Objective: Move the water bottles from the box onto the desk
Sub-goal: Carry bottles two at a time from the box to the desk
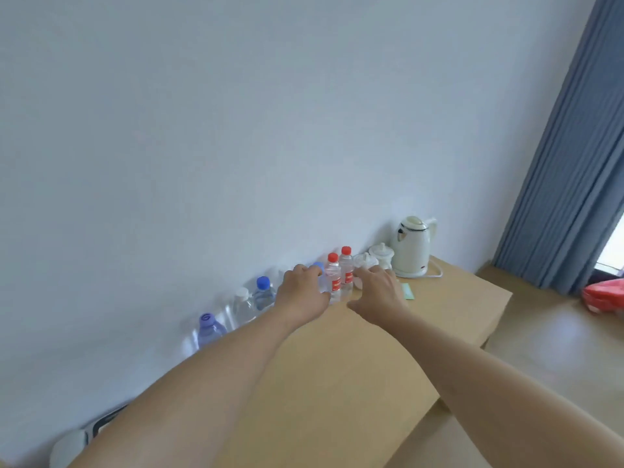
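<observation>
Several water bottles stand in a row along the wall on the wooden desk [337, 366]: a purple-capped one [207, 327], a white-capped one [242, 305], a blue-capped one [264, 293] and two red-capped ones [332, 276] [346, 266]. My left hand [302, 293] curls its fingers round another blue-capped bottle [319, 266], just left of the red-capped pair. My right hand [380, 295] reaches in just right of the red-capped bottles, thumb spread towards their bases. Its fingertips are hidden, so what they hold is unclear. The box is out of view.
A white kettle [413, 246] with its cord stands at the desk's far right, with white lidded cups [381, 255] beside it and a green slip of paper [408, 292] nearby. Blue curtains [567, 163] hang right. A red item [604, 295] lies on the floor.
</observation>
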